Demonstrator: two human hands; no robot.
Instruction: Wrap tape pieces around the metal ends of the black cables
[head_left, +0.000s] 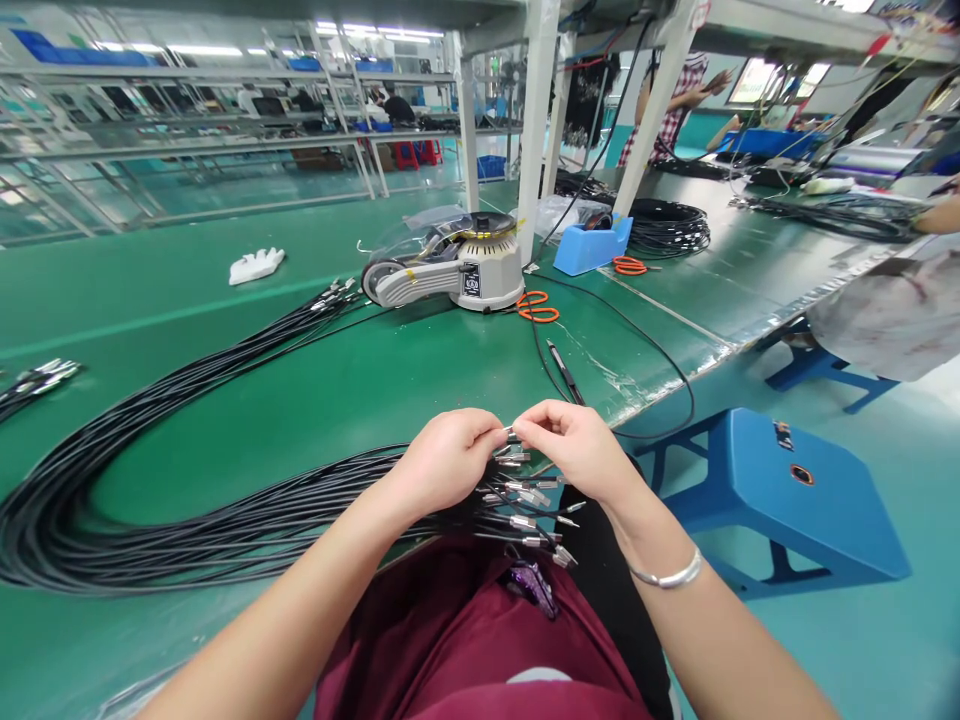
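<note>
A thick bundle of black cables (202,375) curves in a U across the green table, its near ends with silver connectors (525,492) lying at the table's front edge by my lap. Over these ends, my left hand (454,455) is closed, thumb and finger pinched on a small silver connector (511,434). From the right, my right hand (574,440) pinches the same small connector, its fingertips nearly meeting the left ones. The cable behind that connector is hidden by my left hand.
A grey tape dispenser machine (487,270) stands at the table's back, near orange-handled scissors (538,308). A pen (564,370), a white glove (256,266) and a blue tape holder (592,247) lie about. Right of the table is a blue stool (810,490); people are farther off.
</note>
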